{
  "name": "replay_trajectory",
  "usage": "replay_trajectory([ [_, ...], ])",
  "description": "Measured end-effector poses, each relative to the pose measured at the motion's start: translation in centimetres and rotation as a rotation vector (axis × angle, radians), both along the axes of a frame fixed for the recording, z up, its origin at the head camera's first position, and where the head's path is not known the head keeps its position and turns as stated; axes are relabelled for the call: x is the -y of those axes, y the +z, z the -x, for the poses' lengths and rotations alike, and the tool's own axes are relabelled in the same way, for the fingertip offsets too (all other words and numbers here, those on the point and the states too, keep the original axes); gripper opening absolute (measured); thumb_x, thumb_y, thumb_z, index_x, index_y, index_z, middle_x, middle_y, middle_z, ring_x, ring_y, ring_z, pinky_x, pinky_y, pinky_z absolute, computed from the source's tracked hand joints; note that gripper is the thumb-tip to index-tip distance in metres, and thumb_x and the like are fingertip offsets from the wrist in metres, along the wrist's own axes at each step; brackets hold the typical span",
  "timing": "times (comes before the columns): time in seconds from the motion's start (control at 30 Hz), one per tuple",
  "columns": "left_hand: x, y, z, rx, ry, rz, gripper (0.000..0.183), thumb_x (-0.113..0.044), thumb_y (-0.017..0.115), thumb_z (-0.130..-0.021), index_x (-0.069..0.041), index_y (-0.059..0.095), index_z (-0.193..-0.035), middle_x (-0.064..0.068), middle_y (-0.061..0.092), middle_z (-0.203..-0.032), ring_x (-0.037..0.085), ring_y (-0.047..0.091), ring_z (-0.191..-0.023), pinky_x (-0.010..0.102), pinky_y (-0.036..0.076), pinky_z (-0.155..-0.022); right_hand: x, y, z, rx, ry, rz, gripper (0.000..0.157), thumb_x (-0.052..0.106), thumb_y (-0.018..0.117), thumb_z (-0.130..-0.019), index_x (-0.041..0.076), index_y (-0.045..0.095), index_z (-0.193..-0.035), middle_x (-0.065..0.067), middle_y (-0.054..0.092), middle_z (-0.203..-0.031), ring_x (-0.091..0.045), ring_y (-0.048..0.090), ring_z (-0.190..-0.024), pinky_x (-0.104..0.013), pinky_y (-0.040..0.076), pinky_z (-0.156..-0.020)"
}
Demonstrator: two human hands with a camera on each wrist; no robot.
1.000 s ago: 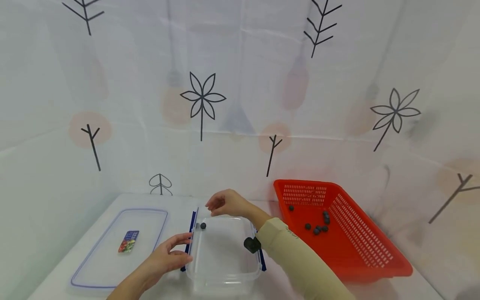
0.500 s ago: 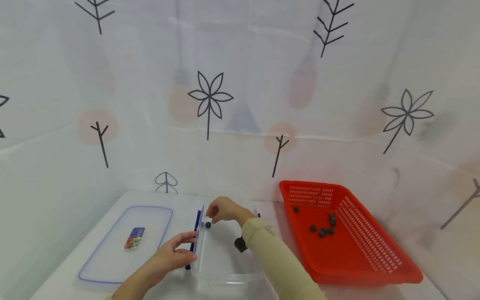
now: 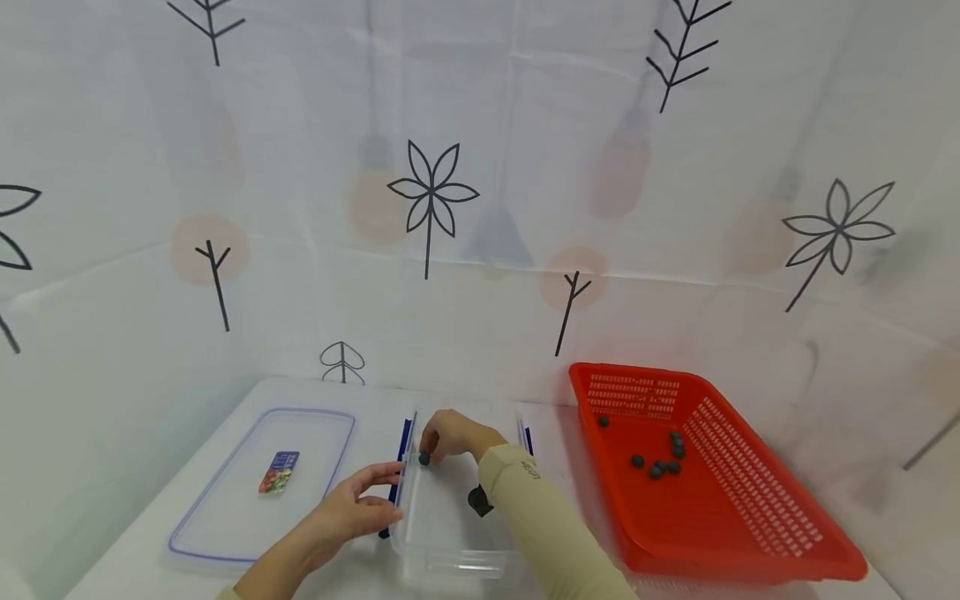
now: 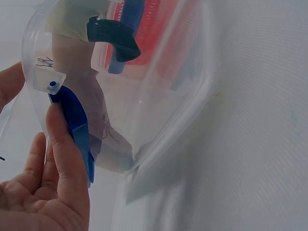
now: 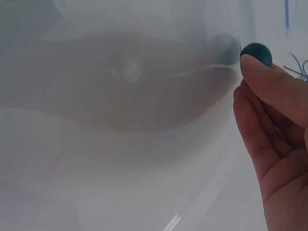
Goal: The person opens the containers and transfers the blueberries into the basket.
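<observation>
A dark round blueberry is at the far left corner inside a clear plastic container. My right hand reaches down into the container and pinches this blueberry with the thumb; the finger behind it is hidden. The fingers of my left hand are spread against the container's left side. In the left wrist view, one finger of my left hand touches the blue latch hanging from the rim. Other dark blueberries lie in a red basket on the right.
A translucent lid with a purple-blue edge and a colourful label lies flat on the white table, left of the container. Behind the table hangs a patterned white cloth. A dark device is on my right wrist.
My right hand has come down from above the container's far edge to the blueberry in its corner and taken hold of it. My left hand stays at the container's side.
</observation>
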State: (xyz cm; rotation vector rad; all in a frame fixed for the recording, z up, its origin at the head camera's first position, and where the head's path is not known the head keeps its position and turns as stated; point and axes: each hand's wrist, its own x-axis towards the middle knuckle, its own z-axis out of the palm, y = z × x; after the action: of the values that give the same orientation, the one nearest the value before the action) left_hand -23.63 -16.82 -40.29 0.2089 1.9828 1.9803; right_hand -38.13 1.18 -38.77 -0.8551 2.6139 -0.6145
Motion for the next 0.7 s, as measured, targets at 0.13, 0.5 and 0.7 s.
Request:
replay_trajectory([
  [0.13,-0.1,0.1,0.0,0.001,-0.001,0.004,0.069,-0.009,0.07,-0.081,0.0,0.035,-0.14,0.016,0.038,-0.134,0.018,0.055,-0.093,0.035,0.048,-0.081,0.0,-0.1,0.0,0.034,0.032,-0.019,0.016,-0.005,0.075,-0.073,0.008,0.072,-0.081,0.006,0.062,-0.07,-0.005,0.053,-0.064,-0.019,0.045,-0.061],
  [0.5,-0.5,0.0,0.0,0.011,0.021,0.032,0.068,-0.01,0.071,-0.081,-0.003,0.037,-0.14,0.015,0.038,-0.134,0.019,0.055,-0.092,0.037,0.048,-0.081,-1.3,3.1,0.0,0.023,0.125,0.065,0.013,0.003,0.076,-0.075,0.01,0.073,-0.085,0.008,0.065,-0.074,-0.005,0.058,-0.069,-0.02,0.048,-0.067],
  [0.7,-0.4,-0.2,-0.2,0.015,0.034,0.061,0.068,-0.011,0.071,-0.081,-0.003,0.037,-0.14,0.015,0.039,-0.133,0.019,0.055,-0.092,0.038,0.048,-0.082,-2.6,6.1,-1.3,0.014,0.14,0.178,0.013,0.003,0.074,-0.077,0.009,0.073,-0.088,0.006,0.067,-0.077,-0.008,0.062,-0.071,-0.021,0.05,-0.068],
])
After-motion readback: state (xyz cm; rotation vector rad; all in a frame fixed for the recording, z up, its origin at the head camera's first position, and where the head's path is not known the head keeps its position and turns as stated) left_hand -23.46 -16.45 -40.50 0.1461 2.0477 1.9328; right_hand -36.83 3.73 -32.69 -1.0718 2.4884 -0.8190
